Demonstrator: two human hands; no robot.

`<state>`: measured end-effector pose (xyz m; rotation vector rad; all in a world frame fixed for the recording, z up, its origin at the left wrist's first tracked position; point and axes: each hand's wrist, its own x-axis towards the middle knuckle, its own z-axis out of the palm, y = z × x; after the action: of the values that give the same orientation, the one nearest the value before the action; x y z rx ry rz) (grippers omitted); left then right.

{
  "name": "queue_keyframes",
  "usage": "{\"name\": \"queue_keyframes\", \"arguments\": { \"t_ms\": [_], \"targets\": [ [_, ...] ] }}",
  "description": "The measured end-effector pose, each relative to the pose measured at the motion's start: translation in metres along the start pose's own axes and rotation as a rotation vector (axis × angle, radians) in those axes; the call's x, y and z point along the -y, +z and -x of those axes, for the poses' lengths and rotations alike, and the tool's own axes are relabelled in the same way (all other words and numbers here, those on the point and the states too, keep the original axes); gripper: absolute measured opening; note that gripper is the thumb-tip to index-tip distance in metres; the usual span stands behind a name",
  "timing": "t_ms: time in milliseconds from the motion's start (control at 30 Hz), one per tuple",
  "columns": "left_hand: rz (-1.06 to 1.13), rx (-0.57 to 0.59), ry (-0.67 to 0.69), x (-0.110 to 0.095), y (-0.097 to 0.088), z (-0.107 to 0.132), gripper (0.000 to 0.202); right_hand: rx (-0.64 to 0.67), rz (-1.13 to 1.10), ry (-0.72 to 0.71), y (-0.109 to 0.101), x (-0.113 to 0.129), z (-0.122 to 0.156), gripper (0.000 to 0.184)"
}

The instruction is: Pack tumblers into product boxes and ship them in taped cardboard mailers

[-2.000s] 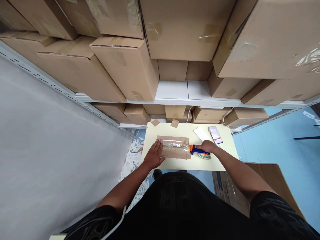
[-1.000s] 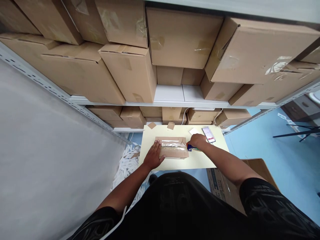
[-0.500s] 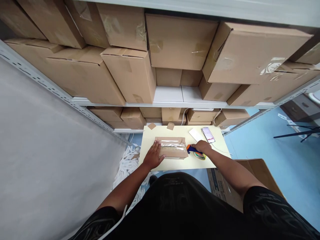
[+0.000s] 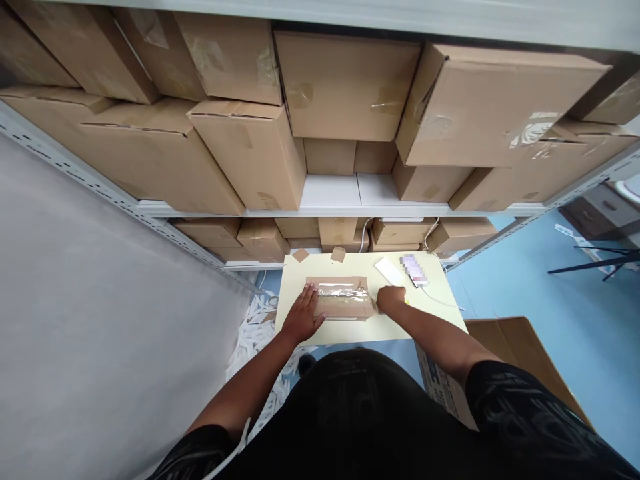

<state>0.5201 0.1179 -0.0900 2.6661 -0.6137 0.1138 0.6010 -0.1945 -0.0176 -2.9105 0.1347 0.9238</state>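
A small cardboard box (image 4: 337, 308) lies on the pale table, with shiny clear tape along its top. My left hand (image 4: 303, 315) rests flat on the box's left end, fingers stretched out and thumb at the near edge. Against the right end, my right hand (image 4: 391, 299) is closed round a tape dispenser. Hand and forearm hide nearly all of the dispenser; only a yellow bit (image 4: 407, 302) shows beside the wrist.
On the table (image 4: 295, 333) lie a white flat item (image 4: 389, 271), a phone (image 4: 414, 270) with a cable, and two cardboard scraps (image 4: 338, 255). Shelves of cartons (image 4: 350, 87) rise behind. An open carton (image 4: 515, 353) stands right; paper strips (image 4: 250, 340) litter the floor left.
My right hand has moved left and turned at the box's right end, so the dispenser's blue and orange handle and tape roll are now hidden. My left hand stays on the box.
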Motion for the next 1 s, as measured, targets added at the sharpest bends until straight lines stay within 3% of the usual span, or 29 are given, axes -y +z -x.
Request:
{"name": "queue_keyframes", "arguments": {
  "t_ms": [67, 233, 367, 500, 600, 667, 733, 833, 933, 1000],
  "targets": [
    [0.015, 0.005, 0.001, -0.001, -0.002, 0.0, 0.083, -0.004, 0.032, 0.029, 0.002, -0.011, 0.004, 0.042],
    [0.037, 0.01, -0.012, -0.002, -0.003, -0.001, 0.083, -0.17, 0.017, 0.073, -0.002, -0.06, 0.003, 0.063],
    [0.01, 0.018, -0.034, -0.003, -0.002, 0.001, 0.082, -0.304, 0.055, 0.057, 0.033, -0.081, 0.007, 0.05],
    [-0.009, 0.042, -0.029, -0.003, -0.004, 0.001, 0.081, -0.249, 0.073, 0.026, 0.076, -0.077, 0.005, 0.043],
    [0.033, 0.03, -0.024, -0.003, -0.008, 0.001, 0.082, -0.187, 0.037, 0.012, 0.093, -0.073, 0.003, 0.038],
    [0.096, 0.007, -0.055, -0.003, -0.009, 0.003, 0.084, -0.22, -0.003, 0.021, 0.1, -0.071, 0.006, 0.039],
    [0.197, -0.006, -0.135, -0.001, -0.009, 0.008, 0.094, -0.302, -0.062, -0.014, 0.105, -0.068, 0.012, 0.054],
    [0.425, 0.013, -0.314, 0.004, -0.004, 0.016, 0.114, -0.373, -0.215, -0.191, 0.112, -0.057, 0.022, 0.084],
    [0.657, 0.067, -0.43, 0.011, 0.004, 0.021, 0.12, -0.29, -0.428, -0.347, 0.117, -0.039, 0.026, 0.093],
    [0.757, 0.09, -0.456, 0.016, 0.011, 0.021, 0.117, -0.195, -0.563, -0.376, 0.119, -0.027, 0.024, 0.091]
  ]
}}
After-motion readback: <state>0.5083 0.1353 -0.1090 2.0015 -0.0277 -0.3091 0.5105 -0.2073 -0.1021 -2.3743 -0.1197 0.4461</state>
